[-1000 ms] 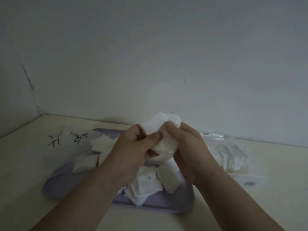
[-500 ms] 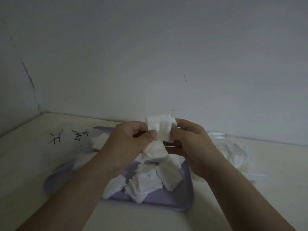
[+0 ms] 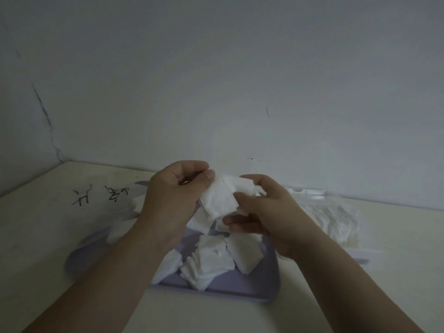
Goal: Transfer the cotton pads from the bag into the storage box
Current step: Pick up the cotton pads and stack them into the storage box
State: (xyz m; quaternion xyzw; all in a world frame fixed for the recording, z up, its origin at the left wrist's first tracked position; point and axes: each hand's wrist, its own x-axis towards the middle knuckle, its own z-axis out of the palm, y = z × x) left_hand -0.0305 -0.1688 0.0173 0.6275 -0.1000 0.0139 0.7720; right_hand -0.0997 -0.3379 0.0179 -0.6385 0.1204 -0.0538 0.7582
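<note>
A small stack of white cotton pads (image 3: 223, 199) hangs above the lilac storage box (image 3: 254, 288). My left hand (image 3: 173, 200) pinches its upper left corner with the thumb. My right hand (image 3: 266, 212) holds its right side, fingers curled under it. Several loose square pads (image 3: 213, 260) lie scattered inside the box, some hidden beneath my left forearm. The clear plastic bag (image 3: 329, 219) with more pads lies on the table to the right of the box.
The cream table (image 3: 36, 236) meets a pale wall just behind the box. Black scribbles (image 3: 101, 194) mark the table at the left. A cracked wall corner closes the far left side.
The stack has fanned out and tilted lower over the box. My left hand rose and shifted left while my right hand opened slightly under the pads.
</note>
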